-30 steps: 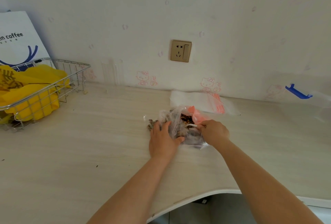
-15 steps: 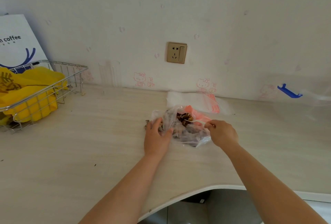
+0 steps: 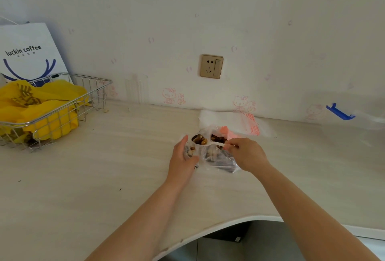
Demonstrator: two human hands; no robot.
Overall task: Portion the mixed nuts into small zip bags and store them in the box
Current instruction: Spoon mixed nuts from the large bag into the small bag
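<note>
A clear plastic bag of mixed nuts (image 3: 220, 157) lies on the pale table (image 3: 104, 177) in front of me. My right hand (image 3: 245, 153) pinches the handle of a white plastic spoon (image 3: 214, 144) loaded with nuts (image 3: 199, 139), held just above the bag. My left hand (image 3: 181, 159) holds a small zip bag (image 3: 190, 150) with some nuts in it, beside the big bag's left edge. A stack of empty zip bags with red seals (image 3: 233, 122) lies behind, against the wall.
A wire basket (image 3: 62, 106) with yellow bags stands at the left, a white coffee paper bag (image 3: 27, 52) behind it. A clear container with a blue clip (image 3: 340, 112) sits at the far right. The table's curved front edge (image 3: 229, 222) runs below my arms.
My right hand has lifted the spoon out of the big bag with a load of nuts and moved it left toward the small bag. My left hand has shifted its hold on that bag.
</note>
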